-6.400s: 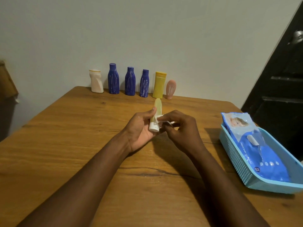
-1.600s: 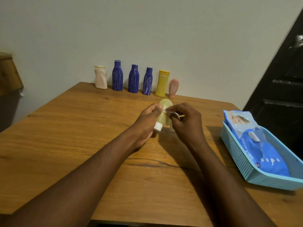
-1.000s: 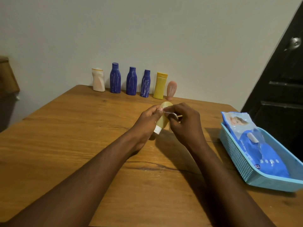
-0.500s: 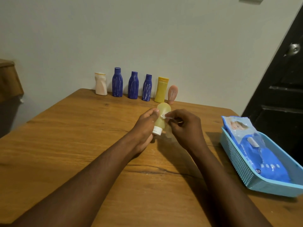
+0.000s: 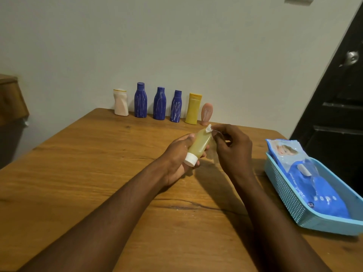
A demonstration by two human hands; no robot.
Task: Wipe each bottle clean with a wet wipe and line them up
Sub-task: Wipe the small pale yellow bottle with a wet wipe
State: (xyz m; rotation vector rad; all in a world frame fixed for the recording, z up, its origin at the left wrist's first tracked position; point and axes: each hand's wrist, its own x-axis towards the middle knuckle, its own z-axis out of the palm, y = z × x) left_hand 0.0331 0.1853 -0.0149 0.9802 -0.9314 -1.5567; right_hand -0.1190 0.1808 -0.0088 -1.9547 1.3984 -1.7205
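My left hand (image 5: 177,156) grips a small yellow-green tube bottle (image 5: 200,145) with a white cap pointing toward me, held above the table's middle. My right hand (image 5: 231,149) pinches a crumpled white wet wipe (image 5: 208,129) against the tube's far end. Along the wall stands a row: a cream bottle (image 5: 120,102), three dark blue bottles (image 5: 140,100) (image 5: 159,103) (image 5: 176,106), a yellow bottle (image 5: 193,108) and a small pink tube (image 5: 206,114).
A light blue plastic basket (image 5: 290,195) at the right table edge holds a blue pack of wet wipes (image 5: 310,181). A black door stands behind it. The wooden table (image 5: 88,163) reaches the wall; a brown cabinet sits far left.
The wipe has travelled from the tube's cap end up to its far tip. My left hand has turned the tube so the white cap faces me more.
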